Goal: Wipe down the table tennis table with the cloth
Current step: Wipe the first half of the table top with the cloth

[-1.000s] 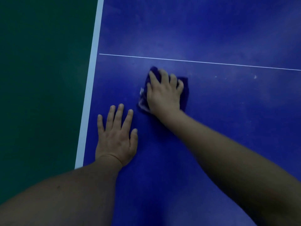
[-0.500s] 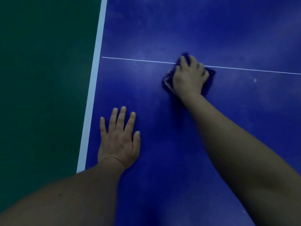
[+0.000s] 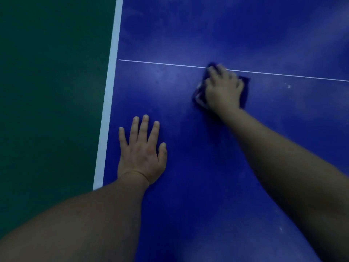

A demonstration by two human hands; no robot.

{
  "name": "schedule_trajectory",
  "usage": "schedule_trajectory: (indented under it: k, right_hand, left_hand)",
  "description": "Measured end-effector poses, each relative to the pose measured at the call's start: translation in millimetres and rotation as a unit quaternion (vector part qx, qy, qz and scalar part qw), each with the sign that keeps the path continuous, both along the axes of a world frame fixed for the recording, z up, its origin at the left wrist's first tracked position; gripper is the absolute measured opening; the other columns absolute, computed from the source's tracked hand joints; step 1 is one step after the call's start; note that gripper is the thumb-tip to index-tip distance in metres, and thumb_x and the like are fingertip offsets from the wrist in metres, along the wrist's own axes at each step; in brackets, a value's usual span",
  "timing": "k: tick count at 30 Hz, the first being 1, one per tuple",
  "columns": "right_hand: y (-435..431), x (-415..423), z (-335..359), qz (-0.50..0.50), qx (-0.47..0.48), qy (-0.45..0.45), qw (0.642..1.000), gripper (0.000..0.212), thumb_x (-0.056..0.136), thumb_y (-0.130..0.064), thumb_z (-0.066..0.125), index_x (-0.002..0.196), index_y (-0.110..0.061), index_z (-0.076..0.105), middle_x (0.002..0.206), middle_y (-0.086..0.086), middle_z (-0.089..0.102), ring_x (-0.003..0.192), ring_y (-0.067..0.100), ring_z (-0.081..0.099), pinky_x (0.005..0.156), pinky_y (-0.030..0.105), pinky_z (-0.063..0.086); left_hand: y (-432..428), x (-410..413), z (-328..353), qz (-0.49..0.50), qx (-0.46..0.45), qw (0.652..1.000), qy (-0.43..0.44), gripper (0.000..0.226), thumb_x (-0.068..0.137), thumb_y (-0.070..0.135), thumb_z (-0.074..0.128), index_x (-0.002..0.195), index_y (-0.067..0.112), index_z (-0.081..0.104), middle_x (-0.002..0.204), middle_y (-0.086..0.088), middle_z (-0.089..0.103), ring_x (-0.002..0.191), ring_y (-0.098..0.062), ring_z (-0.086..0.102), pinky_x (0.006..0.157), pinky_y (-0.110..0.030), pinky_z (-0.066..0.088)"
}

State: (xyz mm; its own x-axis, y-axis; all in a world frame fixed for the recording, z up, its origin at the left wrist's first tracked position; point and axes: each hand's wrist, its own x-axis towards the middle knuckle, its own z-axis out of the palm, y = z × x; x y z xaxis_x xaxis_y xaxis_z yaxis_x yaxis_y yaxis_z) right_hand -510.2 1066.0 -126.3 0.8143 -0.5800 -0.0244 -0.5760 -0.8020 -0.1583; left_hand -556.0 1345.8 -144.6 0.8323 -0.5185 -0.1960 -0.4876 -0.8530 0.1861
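The blue table tennis table (image 3: 188, 31) fills most of the view. A dark blue cloth (image 3: 245, 91) lies on it at the thin white centre line (image 3: 160, 62), mostly hidden under my right hand (image 3: 222, 90). That hand presses down on the cloth with its fingers spread, fingertips just over the line; the hand is blurred. My left hand (image 3: 140, 154) rests flat on the table near the left edge, fingers straight and apart, holding nothing.
A white border stripe (image 3: 110, 87) marks the table's left edge. Beyond it lies the dark green floor (image 3: 47, 91). A few pale specks (image 3: 289, 86) sit on the surface right of the cloth. The light is dim.
My right hand has slid the cloth away from me and to the right, from near my left hand up to the centre line. My left hand has stayed in place.
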Motion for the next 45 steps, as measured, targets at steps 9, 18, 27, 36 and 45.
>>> schedule_trajectory:
  k: [9, 18, 27, 36, 45]
  right_hand:
    - [13, -132, 5, 0.143, -0.038, 0.03, 0.989, 0.047, 0.104, -0.041, 0.037, 0.148, -0.03, 0.05, 0.158, -0.001, 0.041, 0.137, 0.033, 0.042, 0.114, 0.052, 0.027]
    - [79, -153, -5, 0.244, -0.008, 0.012, 0.97, 0.052, 0.097, -0.045, 0.037, 0.146, -0.032, 0.046, 0.158, -0.004, 0.039, 0.138, 0.031, 0.039, 0.114, 0.058, 0.026]
    - [-27, -128, 9, 0.051, -0.001, 0.036, 0.998, 0.049, 0.101, -0.042, 0.039, 0.149, -0.036, 0.042, 0.162, -0.006, 0.031, 0.142, 0.028, 0.032, 0.115, 0.055, 0.022]
    - [-63, -196, 0, 0.214, -0.029, 0.025, 0.976, 0.05, 0.096, -0.043, 0.049, 0.144, -0.03, 0.053, 0.157, -0.001, 0.042, 0.136, 0.03, 0.045, 0.111, 0.054, 0.03]
    - [-121, -48, -8, 0.053, 0.021, 0.008, 0.998, 0.053, 0.103, -0.043, 0.031, 0.154, -0.031, 0.035, 0.165, -0.002, 0.024, 0.149, 0.03, 0.022, 0.12, 0.059, 0.009]
  left_hand:
    - [5, -2, 4, -0.072, -0.092, 0.993, -0.018, 0.065, 0.096, 0.052, 0.026, 0.155, 0.023, 0.034, 0.167, -0.003, 0.019, 0.155, -0.025, 0.003, 0.122, -0.059, 0.0]
    - [-2, -1, 1, -0.07, 0.026, 0.997, -0.019, 0.075, 0.092, 0.06, 0.005, 0.16, 0.031, 0.012, 0.169, 0.004, 0.003, 0.154, -0.023, -0.007, 0.12, -0.057, -0.009]
    - [-29, -16, 16, -0.028, 0.065, 0.996, -0.052, 0.075, 0.091, 0.051, 0.012, 0.158, 0.018, 0.02, 0.168, -0.004, 0.006, 0.154, -0.025, -0.006, 0.119, -0.056, -0.014]
    - [-117, -48, -2, 0.052, -0.004, 0.999, -0.014, 0.071, 0.096, 0.054, 0.01, 0.16, 0.024, 0.009, 0.169, 0.003, -0.003, 0.154, -0.018, -0.015, 0.123, -0.052, -0.009]
    - [-116, -48, -1, 0.045, 0.0, 0.999, -0.014, 0.068, 0.096, 0.052, 0.009, 0.16, 0.03, 0.004, 0.168, 0.005, -0.007, 0.153, -0.017, -0.017, 0.122, -0.052, -0.013]
